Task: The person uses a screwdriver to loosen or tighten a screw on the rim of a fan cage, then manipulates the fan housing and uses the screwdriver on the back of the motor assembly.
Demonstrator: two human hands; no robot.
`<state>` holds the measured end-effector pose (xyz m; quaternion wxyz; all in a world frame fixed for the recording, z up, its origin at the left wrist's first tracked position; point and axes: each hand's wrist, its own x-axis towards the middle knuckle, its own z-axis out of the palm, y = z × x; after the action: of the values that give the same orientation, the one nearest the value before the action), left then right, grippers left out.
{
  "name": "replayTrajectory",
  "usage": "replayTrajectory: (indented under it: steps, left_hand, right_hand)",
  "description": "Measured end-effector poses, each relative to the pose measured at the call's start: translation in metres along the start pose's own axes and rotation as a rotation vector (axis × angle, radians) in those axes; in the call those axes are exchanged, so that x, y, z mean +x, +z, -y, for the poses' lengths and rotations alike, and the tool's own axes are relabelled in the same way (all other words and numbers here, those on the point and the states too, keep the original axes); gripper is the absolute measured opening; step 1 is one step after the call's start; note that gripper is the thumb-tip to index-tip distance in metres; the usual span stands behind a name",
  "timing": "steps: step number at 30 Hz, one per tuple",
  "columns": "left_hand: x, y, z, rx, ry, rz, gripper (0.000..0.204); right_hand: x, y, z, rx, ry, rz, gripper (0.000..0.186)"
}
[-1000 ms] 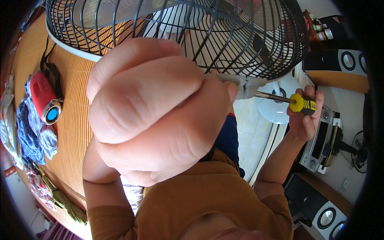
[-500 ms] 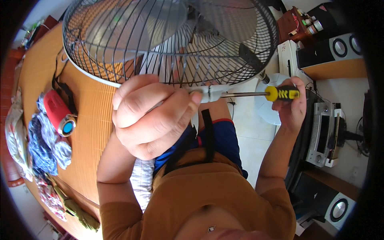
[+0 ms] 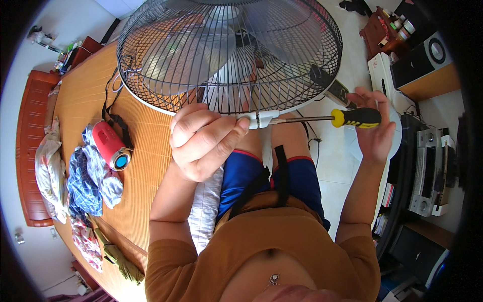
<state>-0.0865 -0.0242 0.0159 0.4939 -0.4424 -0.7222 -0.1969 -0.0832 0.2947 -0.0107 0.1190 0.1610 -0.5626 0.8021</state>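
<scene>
Left of the fan cage (image 3: 229, 63) and lower, a red cylindrical speaker (image 3: 110, 146) lies on the woven mat (image 3: 146, 151), beside blue checked cloth (image 3: 84, 176). At the cage's near rim is my left hand (image 3: 204, 138), fingers curled tight, thumb and forefinger pinching a white plastic clip (image 3: 261, 119); that grip matches a half second ago, though the hand now looks smaller and farther from my eyes. Just right of it, below the same rim, my yellow-and-black screwdriver (image 3: 342, 118) runs level, its tip at the clip's right end; whether it sits in a screw I can't tell. Below the cage's right edge is my right hand (image 3: 375, 126). Here is the real change: its fingers, bent round the handle before, are now spread half open behind it, barely supporting it, if at all. I judge the work is between turns: the clip is steady and the driver lined up, but little twist can reach it.
</scene>
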Motion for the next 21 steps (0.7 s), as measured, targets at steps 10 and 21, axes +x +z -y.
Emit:
replayTrajectory:
  steps: [10, 21]
  left_hand:
    - [0.006, -0.002, -0.006, 0.005, -0.050, 0.056, 0.023]
    - [0.006, -0.004, -0.008, -0.035, -0.132, 0.068, 0.026]
  right_hand:
    - [-0.002, -0.020, -0.008, -0.148, 0.214, 0.041, 0.041]
    - [-0.003, -0.022, -0.012, -0.163, 0.211, 0.015, 0.046]
